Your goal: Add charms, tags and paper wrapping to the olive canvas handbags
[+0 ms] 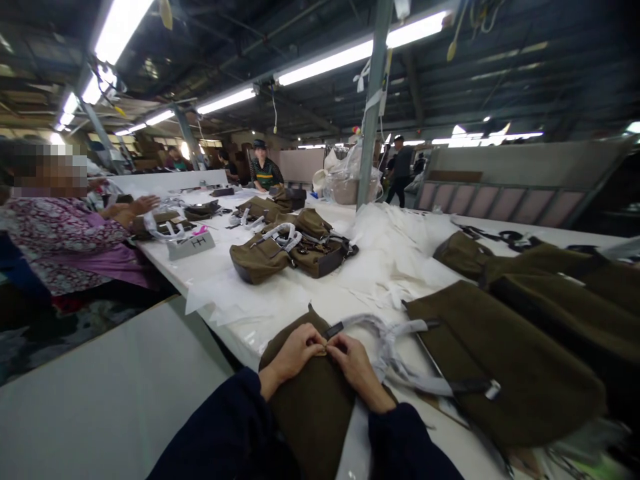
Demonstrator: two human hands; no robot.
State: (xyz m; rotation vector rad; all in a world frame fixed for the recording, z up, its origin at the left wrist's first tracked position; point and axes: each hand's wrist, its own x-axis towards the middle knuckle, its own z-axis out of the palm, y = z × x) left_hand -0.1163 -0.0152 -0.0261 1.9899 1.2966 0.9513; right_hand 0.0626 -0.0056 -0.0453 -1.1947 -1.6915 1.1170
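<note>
The left hand (296,355) and right hand (357,365) have their fingers pinched shut on the olive canvas bag (305,400), where a slip could let the wrapped strap (395,353) drag it askew

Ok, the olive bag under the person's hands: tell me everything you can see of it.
The olive bag is dark olive, with a soft, matte, felt-like look. It lies flat on the white-covered table, narrowing to a peak at its far end. The left hand and right hand pinch together at its upper edge. Dark sleeves hide part of its near end. A wrapped strap lies beside it; whether they're attached can't be told.
</note>
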